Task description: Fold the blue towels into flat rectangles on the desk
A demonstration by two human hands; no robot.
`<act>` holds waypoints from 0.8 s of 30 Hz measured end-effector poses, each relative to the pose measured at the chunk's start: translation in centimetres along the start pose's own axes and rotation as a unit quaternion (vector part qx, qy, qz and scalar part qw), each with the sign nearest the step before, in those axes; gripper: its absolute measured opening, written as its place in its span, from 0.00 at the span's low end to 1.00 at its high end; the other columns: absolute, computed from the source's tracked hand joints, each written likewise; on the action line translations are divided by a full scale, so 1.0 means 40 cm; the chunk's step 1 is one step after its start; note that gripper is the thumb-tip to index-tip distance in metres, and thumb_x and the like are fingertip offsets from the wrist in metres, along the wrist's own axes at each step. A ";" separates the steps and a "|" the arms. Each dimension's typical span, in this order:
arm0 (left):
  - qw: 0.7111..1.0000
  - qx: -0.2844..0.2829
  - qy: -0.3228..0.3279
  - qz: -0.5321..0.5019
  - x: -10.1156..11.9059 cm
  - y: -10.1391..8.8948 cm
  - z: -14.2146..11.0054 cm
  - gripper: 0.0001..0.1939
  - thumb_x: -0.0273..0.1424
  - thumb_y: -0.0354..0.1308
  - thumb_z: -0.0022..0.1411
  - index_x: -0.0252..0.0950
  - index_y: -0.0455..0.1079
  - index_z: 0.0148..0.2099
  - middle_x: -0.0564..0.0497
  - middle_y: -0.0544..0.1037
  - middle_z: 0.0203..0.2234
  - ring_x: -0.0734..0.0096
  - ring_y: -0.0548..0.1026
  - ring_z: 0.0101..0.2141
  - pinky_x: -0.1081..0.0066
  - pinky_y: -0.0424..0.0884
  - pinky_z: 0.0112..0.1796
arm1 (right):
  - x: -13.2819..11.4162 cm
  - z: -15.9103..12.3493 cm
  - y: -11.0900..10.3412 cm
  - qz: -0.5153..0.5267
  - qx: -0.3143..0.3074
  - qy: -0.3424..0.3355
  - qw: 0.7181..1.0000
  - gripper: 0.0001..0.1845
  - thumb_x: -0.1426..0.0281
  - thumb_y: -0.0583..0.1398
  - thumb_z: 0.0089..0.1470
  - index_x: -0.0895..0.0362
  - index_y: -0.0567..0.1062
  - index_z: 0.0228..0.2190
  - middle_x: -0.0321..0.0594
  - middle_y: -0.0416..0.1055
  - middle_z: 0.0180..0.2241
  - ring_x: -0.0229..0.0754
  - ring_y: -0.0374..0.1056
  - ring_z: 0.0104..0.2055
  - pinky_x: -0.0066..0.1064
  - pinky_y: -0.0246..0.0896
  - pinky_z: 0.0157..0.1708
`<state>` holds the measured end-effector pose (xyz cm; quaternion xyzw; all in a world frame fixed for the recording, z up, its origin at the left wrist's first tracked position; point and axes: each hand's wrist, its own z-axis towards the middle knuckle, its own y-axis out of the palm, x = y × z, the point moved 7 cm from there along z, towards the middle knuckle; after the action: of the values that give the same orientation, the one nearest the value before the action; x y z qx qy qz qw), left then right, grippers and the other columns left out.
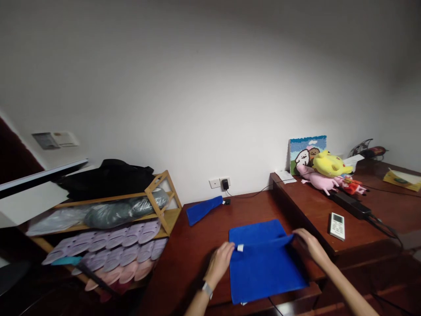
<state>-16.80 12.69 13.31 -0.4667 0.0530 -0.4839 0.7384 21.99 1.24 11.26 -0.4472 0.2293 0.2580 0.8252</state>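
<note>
Closest to me, a wristwatch [207, 289] wraps the wrist behind my left hand [219, 263], clear of the fabric. The blue cloth [266, 274] lies at the near edge of the bench [190, 259], spread within easy reach of both arms. My left grip is closed, thumb and fingertips pinching its left edge beside a white tag [240, 248]; my right hand [309, 243] is pinched shut on the right end of the same raised band. Holding opposite ends likely keeps that band straight and stops it sagging, while the layer beneath rests on the wood. Farther left, a folded blue cloth [204, 210] sits out of my elbows' way. On the higher bench [305, 202] to the right, the remote control [337, 226] lies apart from the fabric.
</note>
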 end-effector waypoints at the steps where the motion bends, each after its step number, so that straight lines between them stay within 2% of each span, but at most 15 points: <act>1: 1.000 0.018 -0.008 -0.014 -0.009 -0.024 0.069 0.17 0.38 0.47 0.75 0.44 0.78 0.47 0.50 0.84 0.38 0.65 0.83 0.38 0.68 0.80 0.41 | -0.020 0.067 -0.020 -0.013 0.015 -0.010 1.000 0.17 0.64 0.53 0.63 0.52 0.79 0.44 0.45 0.79 0.45 0.48 0.76 0.48 0.39 0.71 0.50; 3: 0.999 0.044 -0.017 -0.020 -0.026 -0.065 0.208 0.19 0.40 0.45 0.75 0.41 0.77 0.47 0.48 0.83 0.39 0.66 0.82 0.37 0.67 0.80 0.40 | -0.053 0.205 -0.054 -0.046 0.038 -0.017 0.998 0.17 0.65 0.52 0.62 0.53 0.80 0.42 0.45 0.79 0.44 0.47 0.76 0.46 0.40 0.71 0.50; 6: 0.997 0.072 -0.031 -0.022 -0.053 -0.116 0.389 0.20 0.39 0.44 0.76 0.37 0.76 0.48 0.47 0.81 0.37 0.71 0.79 0.27 0.68 0.78 0.35 | -0.084 0.387 -0.093 -0.061 0.060 -0.018 0.996 0.18 0.66 0.51 0.63 0.55 0.80 0.42 0.47 0.79 0.43 0.48 0.76 0.46 0.42 0.70 0.51; 8: 0.995 0.093 -0.035 -0.019 -0.061 -0.154 0.472 0.20 0.39 0.44 0.76 0.36 0.76 0.48 0.47 0.80 0.37 0.72 0.77 0.25 0.67 0.78 0.35 | -0.101 0.468 -0.119 -0.065 0.070 -0.023 0.995 0.19 0.66 0.51 0.63 0.56 0.80 0.44 0.48 0.78 0.45 0.49 0.75 0.48 0.42 0.68 0.53; 10: 0.993 0.111 -0.031 -0.015 -0.058 -0.199 0.516 0.18 0.38 0.45 0.76 0.37 0.75 0.50 0.45 0.80 0.40 0.69 0.79 0.29 0.65 0.78 0.39 | -0.120 0.509 -0.149 -0.067 0.077 -0.030 0.994 0.19 0.66 0.51 0.64 0.55 0.79 0.47 0.48 0.78 0.46 0.49 0.74 0.49 0.42 0.67 0.54; 12: 0.992 0.121 -0.019 -0.012 -0.043 -0.243 0.525 0.17 0.38 0.46 0.75 0.39 0.75 0.52 0.45 0.80 0.44 0.65 0.80 0.38 0.63 0.77 0.45 | -0.144 0.514 -0.182 -0.067 0.080 -0.045 0.994 0.20 0.64 0.51 0.65 0.54 0.78 0.50 0.47 0.78 0.47 0.49 0.74 0.49 0.42 0.67 0.54; 14: 0.992 0.123 -0.002 -0.010 -0.022 -0.279 0.507 0.16 0.37 0.47 0.75 0.41 0.74 0.53 0.45 0.79 0.46 0.62 0.79 0.46 0.61 0.75 0.51 | -0.170 0.491 -0.211 -0.065 0.075 -0.064 0.993 0.20 0.63 0.52 0.66 0.53 0.77 0.52 0.46 0.78 0.49 0.49 0.73 0.50 0.41 0.67 0.54; 17: 0.992 0.121 0.023 -0.003 0.014 -0.314 0.459 0.16 0.37 0.47 0.76 0.40 0.73 0.55 0.45 0.79 0.48 0.61 0.78 0.49 0.60 0.73 0.53 | -0.200 0.439 -0.245 -0.062 0.060 -0.079 0.993 0.20 0.61 0.54 0.65 0.52 0.77 0.52 0.45 0.78 0.50 0.50 0.73 0.51 0.40 0.67 0.54; 20: 0.994 0.104 0.034 -0.003 0.041 -0.319 0.426 0.16 0.36 0.47 0.76 0.40 0.73 0.55 0.46 0.80 0.48 0.62 0.78 0.49 0.60 0.74 0.52 | -0.211 0.398 -0.264 -0.063 0.051 -0.082 0.993 0.19 0.61 0.54 0.64 0.53 0.78 0.50 0.46 0.79 0.48 0.50 0.74 0.49 0.39 0.69 0.51; 24: 0.997 0.077 0.025 -0.010 0.045 -0.300 0.421 0.15 0.36 0.49 0.75 0.41 0.75 0.54 0.48 0.81 0.47 0.62 0.79 0.47 0.60 0.75 0.52 | -0.194 0.384 -0.259 -0.066 0.044 -0.089 0.993 0.17 0.63 0.55 0.63 0.53 0.79 0.48 0.45 0.80 0.46 0.48 0.76 0.46 0.38 0.71 0.48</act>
<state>-14.92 20.92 32.28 -0.3966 0.0289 -0.5056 0.7657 24.88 7.84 29.98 -0.4001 0.1359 0.2320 0.8761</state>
